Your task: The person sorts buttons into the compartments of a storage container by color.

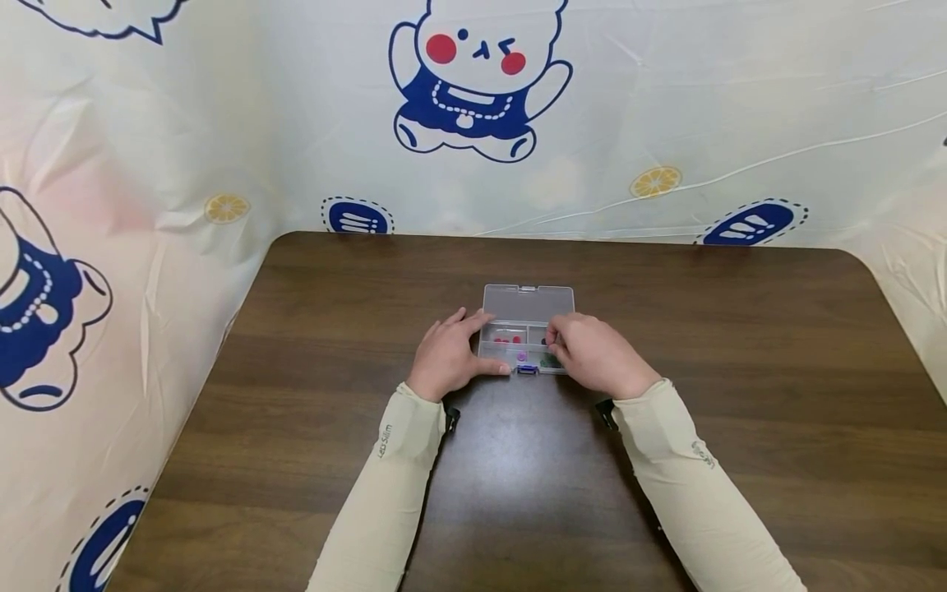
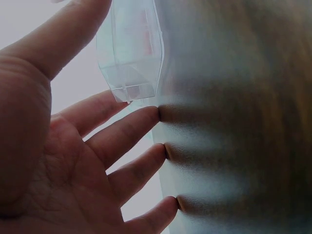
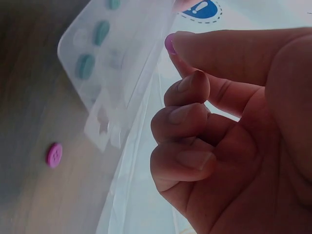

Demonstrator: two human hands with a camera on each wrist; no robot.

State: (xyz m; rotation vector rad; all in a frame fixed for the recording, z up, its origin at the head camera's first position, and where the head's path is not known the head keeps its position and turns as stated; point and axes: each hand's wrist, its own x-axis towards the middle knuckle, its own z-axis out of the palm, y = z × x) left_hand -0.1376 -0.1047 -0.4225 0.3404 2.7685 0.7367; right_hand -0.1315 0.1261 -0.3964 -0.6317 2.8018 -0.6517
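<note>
A clear compartment box (image 1: 504, 349) lies on the table with its lid (image 1: 528, 303) raised at the back. My left hand (image 1: 447, 353) holds the box's left end, thumb along the front edge and index finger at the back corner. In the left wrist view, the other fingers' tips rest on the table. My right hand (image 1: 595, 352), over the box's right side, pinches a small purple button (image 3: 169, 44) between thumb and index finger. Red buttons (image 1: 507, 339) lie in the back left compartment, a purple button (image 1: 521, 356) in front, and green buttons (image 3: 86, 67) at the right.
A pink button (image 3: 55, 155) lies on the brown wooden table (image 1: 518, 477) beside the box in the right wrist view. A white cloth (image 1: 607, 107) with cartoon prints hangs behind the table and along its left side.
</note>
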